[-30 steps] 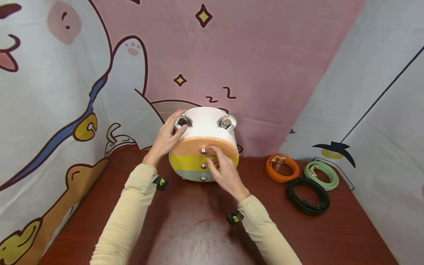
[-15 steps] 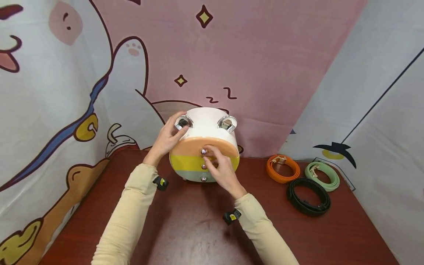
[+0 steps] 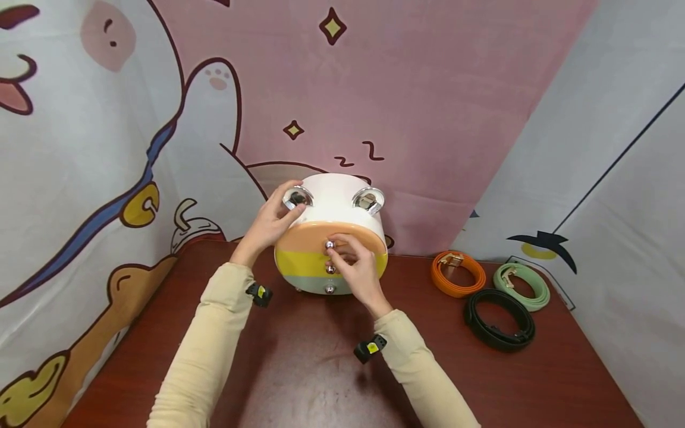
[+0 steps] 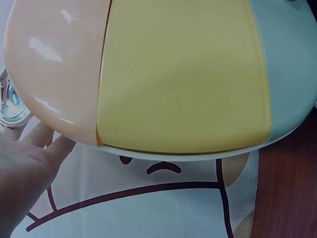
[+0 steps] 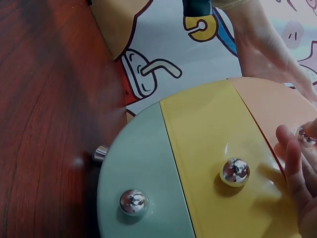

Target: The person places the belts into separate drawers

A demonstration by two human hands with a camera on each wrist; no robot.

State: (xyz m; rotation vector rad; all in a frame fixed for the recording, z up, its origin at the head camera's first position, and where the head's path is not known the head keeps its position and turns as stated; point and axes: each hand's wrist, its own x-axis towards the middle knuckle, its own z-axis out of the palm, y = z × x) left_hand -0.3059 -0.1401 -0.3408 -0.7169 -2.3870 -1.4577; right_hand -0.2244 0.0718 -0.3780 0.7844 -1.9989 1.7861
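A small oval drawer cabinet [image 3: 337, 205] with a white body stands against the back wall. Its front has a peach drawer [image 3: 307, 236], a yellow drawer [image 3: 297, 264] and a pale green drawer [image 3: 302, 285], each with a round chrome knob; all look closed. Two shiny chrome ear-like pieces sit on top. My left hand [image 3: 270, 220] rests at the upper left side, thumb and fingers spread about the left chrome piece [image 3: 298, 197]. With thumb and fingertips my right hand [image 3: 357, 270] pinches the peach drawer's knob [image 5: 306, 138], partly hidden in the right wrist view.
On the right of the dark red wooden table [image 3: 316, 368] lie an orange coiled belt [image 3: 440, 278], a pale green coiled belt [image 3: 541, 297] and a black coiled belt [image 3: 481, 334]. A cartoon-printed cloth [image 3: 428, 119] hangs close behind the cabinet.
My right hand has moved slightly left, and its thumb and fingers have closed in on the top knob. The left hand stays where it was.
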